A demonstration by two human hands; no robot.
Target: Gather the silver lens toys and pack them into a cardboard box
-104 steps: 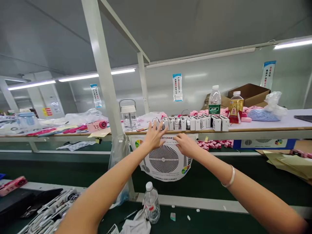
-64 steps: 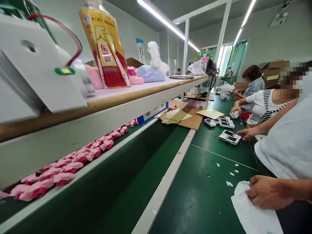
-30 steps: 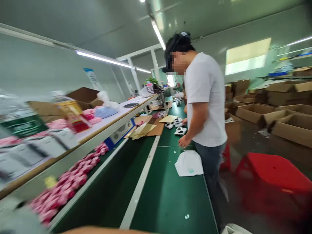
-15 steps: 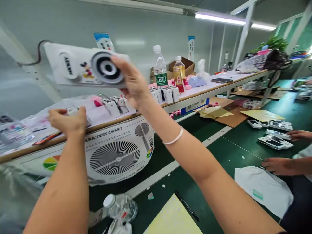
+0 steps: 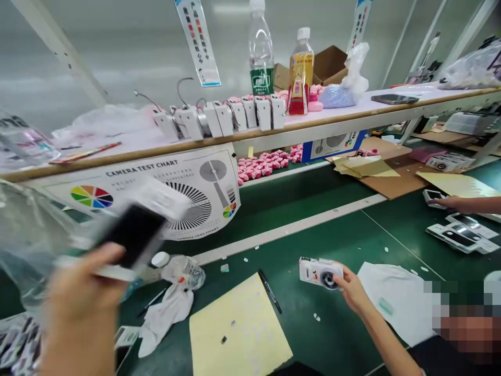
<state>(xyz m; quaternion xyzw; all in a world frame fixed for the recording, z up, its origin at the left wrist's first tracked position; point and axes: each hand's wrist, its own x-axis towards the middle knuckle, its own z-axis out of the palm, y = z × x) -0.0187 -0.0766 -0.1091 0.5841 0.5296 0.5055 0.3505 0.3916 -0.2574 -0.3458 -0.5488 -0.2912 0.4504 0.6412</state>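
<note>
Nearest, at left, my left hand [image 5: 84, 297], badly blurred: thumb and fingers gripping a white device [image 5: 136, 235], dark screen showing, lifted off the bench; finer detail lost to the smear. Below and right of it, a yellow sheet [image 5: 219, 313] lies on the green bench [image 5: 297, 313], black pen [image 5: 270, 291] along its right edge. Past the sheet, my right hand [image 5: 350, 287] pinches one end of a white camera [image 5: 312, 271], lens facing me; cannot tell if it touches the bench. White cloth [image 5: 395, 292] just beside that hand. Left of the sheet, a clear bottle [image 5: 188, 271]. Farther right, a co-worker's hand [image 5: 450, 202] is on a small white unit [image 5: 432, 197]. Behind, a camera test chart [image 5: 195, 209] hangs under the shelf edge; above it, white housings [image 5: 223, 117] stand in a row, two drink bottles [image 5: 301, 73] behind.
</note>
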